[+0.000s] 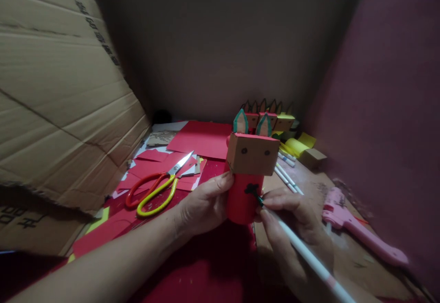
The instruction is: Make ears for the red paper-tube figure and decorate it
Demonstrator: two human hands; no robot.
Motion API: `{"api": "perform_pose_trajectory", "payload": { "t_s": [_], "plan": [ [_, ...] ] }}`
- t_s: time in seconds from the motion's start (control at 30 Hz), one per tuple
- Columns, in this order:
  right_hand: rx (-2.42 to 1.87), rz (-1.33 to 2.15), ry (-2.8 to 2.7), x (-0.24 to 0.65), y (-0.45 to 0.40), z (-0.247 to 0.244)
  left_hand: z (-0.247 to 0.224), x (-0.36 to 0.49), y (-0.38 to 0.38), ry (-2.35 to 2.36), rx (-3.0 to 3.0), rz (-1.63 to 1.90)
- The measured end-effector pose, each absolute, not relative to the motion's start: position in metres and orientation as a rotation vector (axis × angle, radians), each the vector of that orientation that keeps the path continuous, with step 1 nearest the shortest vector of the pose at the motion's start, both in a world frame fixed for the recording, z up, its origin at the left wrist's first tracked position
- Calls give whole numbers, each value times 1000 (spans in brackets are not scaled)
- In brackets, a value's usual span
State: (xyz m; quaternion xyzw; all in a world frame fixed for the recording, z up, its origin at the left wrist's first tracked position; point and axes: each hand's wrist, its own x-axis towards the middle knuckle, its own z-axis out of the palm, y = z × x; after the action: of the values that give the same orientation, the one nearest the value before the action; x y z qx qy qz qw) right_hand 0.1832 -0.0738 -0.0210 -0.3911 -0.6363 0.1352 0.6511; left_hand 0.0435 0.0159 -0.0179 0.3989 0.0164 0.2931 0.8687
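A paper figure stands upright at the centre, with a red tube body and a brown cardboard box head. The head has two drawn eyes and two teal-edged pointed ears. My left hand is wrapped round the left side of the body. In my right hand is a white marker, pinched near its dark green tip. That tip meets the red body at a dark drawn shape on its front.
Scissors with red and yellow handles lie on red paper scraps at left. Similar figures stand behind. Markers and a pink glue gun lie right. Tall cardboard rises at left; a yellow paper roll sits back right.
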Motion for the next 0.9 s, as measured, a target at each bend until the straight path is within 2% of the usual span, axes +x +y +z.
{"api": "perform_pose_trajectory", "payload": {
  "t_s": [0.9],
  "plan": [
    [-942,250,-1447,182,-74,-20,-19,42,17,16,833,601]
  ]
}}
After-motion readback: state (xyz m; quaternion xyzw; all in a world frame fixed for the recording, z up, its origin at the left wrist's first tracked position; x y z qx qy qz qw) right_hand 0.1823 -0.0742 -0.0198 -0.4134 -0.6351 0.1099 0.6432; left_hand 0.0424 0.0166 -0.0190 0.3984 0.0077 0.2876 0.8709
